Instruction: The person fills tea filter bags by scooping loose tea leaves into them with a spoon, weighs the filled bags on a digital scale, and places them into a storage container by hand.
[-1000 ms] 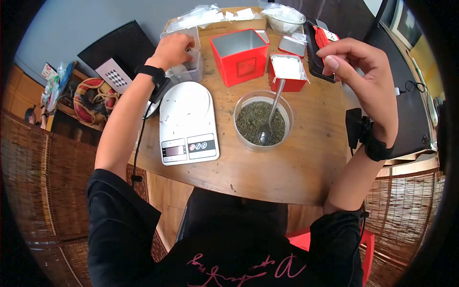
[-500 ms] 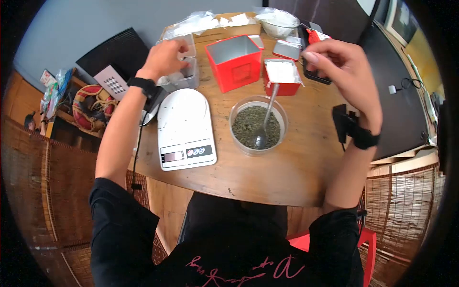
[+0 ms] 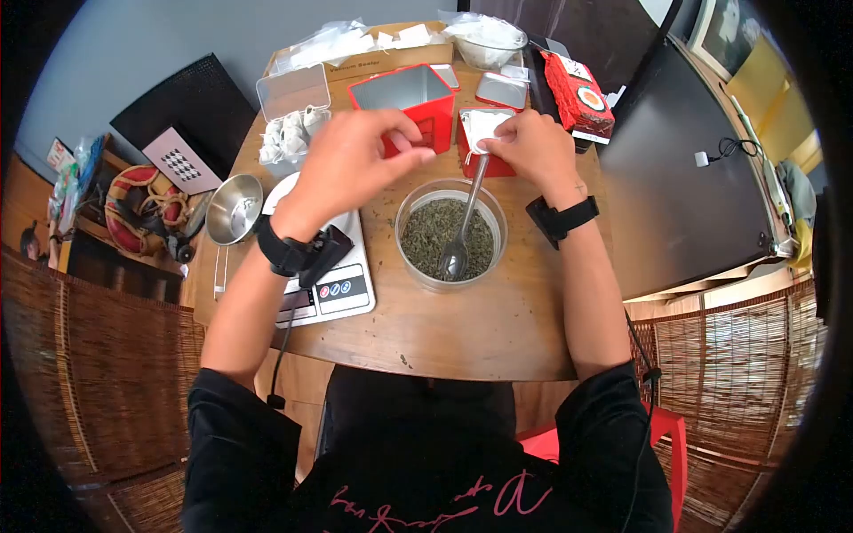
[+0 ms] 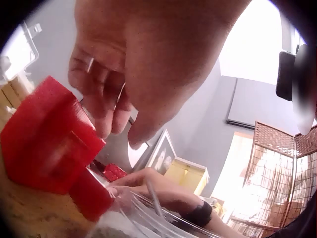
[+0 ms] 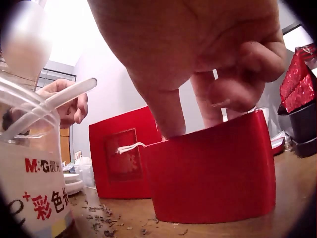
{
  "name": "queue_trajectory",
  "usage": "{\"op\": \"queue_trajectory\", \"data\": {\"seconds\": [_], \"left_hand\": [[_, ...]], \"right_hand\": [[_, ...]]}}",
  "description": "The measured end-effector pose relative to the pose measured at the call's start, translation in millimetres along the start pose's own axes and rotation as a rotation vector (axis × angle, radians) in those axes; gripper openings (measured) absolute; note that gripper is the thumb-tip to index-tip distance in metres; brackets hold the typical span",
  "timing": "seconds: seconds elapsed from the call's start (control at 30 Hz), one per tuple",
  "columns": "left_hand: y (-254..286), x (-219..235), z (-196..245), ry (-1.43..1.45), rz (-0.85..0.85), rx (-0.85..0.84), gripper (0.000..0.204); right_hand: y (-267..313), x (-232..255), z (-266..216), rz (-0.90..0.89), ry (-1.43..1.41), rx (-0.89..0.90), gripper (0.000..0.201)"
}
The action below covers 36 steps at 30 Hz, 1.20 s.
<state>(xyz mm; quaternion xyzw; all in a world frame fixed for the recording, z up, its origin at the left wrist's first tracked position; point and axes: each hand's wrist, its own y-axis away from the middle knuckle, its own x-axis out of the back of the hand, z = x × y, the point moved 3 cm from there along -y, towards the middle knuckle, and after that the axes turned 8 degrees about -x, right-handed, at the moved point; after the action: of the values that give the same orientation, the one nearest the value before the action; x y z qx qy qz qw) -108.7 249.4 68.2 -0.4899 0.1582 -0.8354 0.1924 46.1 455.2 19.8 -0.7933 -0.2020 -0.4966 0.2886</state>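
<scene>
My right hand (image 3: 533, 155) reaches down onto a small red box (image 5: 210, 173) holding white bags (image 3: 484, 126) with strings. In the right wrist view, thumb and fingers go below its rim, where their tips are hidden; I cannot tell whether they pinch a bag. My left hand (image 3: 360, 164) hovers in front of the tall open red box (image 4: 49, 139), nothing between its thumb and fingers. Between the forearms stands a clear round tub (image 3: 498, 247) of dried green leaf bits, a metal spoon (image 3: 455, 253) leaning in it.
A white kitchen scale (image 3: 342, 298) lies partly under the left forearm. Beyond it a hinged plastic box (image 3: 298, 155) holds white pouches. A steel pan (image 3: 233, 211) stands at the left edge. Along the back are a cardboard box (image 3: 355, 67) and a glass bowl (image 3: 487, 53).
My left hand has left the hinged plastic box and moved right and nearer, over the scale. My right hand has moved left and down onto the small red box. The head view has shifted.
</scene>
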Motion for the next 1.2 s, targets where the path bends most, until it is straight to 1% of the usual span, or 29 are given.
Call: {"op": "queue_trajectory", "data": {"seconds": [0.03,0.07,0.1,0.17,0.2,0.27,0.3,0.37,0.5,0.57,0.6,0.67,0.73,0.8,0.83,0.9,0.93,0.97,1.0,1.03,1.07,1.1,1.17,1.2], "left_hand": [[1,-5,3,0.017,-0.065,0.022,0.031],[2,-9,4,0.022,-0.061,0.020,0.031],[3,-16,4,0.075,-0.097,0.028,0.033],[3,-27,2,0.133,-0.158,0.061,0.037],[3,-32,0,0.138,-0.160,0.060,0.037],[3,-37,-4,0.160,-0.165,0.029,0.033],[3,-38,-4,0.160,-0.165,0.029,0.033],[3,-41,-4,0.262,-0.188,0.030,0.028],[6,-43,-2,0.290,-0.183,0.036,0.024],[8,-47,-5,0.361,-0.158,0.020,0.023],[7,-50,-6,0.362,-0.157,0.023,0.023],[11,-51,-9,0.443,-0.080,0.049,0.026],[14,-54,-14,0.458,-0.047,0.093,0.027],[13,-57,-17,0.489,-0.015,0.120,0.027],[13,-58,-19,0.541,0.017,0.138,0.027],[15,-58,-21,0.595,0.050,0.165,0.028],[14,-55,-19,0.631,0.085,0.162,0.029],[13,-53,-17,0.666,0.120,0.155,0.030],[13,-54,-15,0.666,0.121,0.157,0.030],[12,-54,-13,0.775,0.174,0.147,0.030],[13,-54,-12,0.886,0.228,0.137,0.029],[13,-52,-10,0.888,0.226,0.141,0.029],[15,-49,-9,1.028,0.221,0.229,0.027],[16,-47,-13,1.028,0.221,0.230,0.027]], "right_hand": [[0,-2,-1,0.001,-0.002,-0.025,0.032],[1,-3,-2,0.004,-0.003,-0.052,0.030],[1,-2,-4,0.005,0.003,-0.055,0.030],[1,-1,-4,-0.038,-0.028,-0.089,0.016],[1,-4,-2,-0.040,-0.024,-0.093,0.016],[-2,-9,1,0.020,-0.045,-0.086,0.007],[-2,-10,2,0.020,-0.044,-0.086,0.007],[-2,-9,3,0.024,-0.068,-0.081,0.010],[-5,-13,5,0.018,-0.044,-0.090,0.008],[-4,-12,6,0.079,-0.052,-0.119,0.009],[-4,-10,7,0.077,-0.051,-0.117,0.009],[-6,-1,7,0.151,-0.175,-0.126,0.010],[-12,4,14,0.090,-0.336,-0.108,0.015],[-14,14,12,0.101,-0.425,-0.083,0.017],[-14,18,10,0.098,-0.422,-0.082,0.017],[-6,29,-5,0.123,-0.561,-0.054,0.018],[-1,34,-14,0.117,-0.561,-0.054,0.018],[4,39,-25,0.119,-0.547,-0.013,0.018],[9,43,-35,0.121,-0.532,0.028,0.019],[14,45,-43,0.117,-0.555,0.066,0.019],[18,45,-48,0.114,-0.554,0.063,0.019],[21,46,-54,0.110,-0.565,0.104,0.020],[25,44,-59,0.104,-0.613,0.184,0.018],[25,46,-59,0.102,-0.612,0.184,0.018]]}}
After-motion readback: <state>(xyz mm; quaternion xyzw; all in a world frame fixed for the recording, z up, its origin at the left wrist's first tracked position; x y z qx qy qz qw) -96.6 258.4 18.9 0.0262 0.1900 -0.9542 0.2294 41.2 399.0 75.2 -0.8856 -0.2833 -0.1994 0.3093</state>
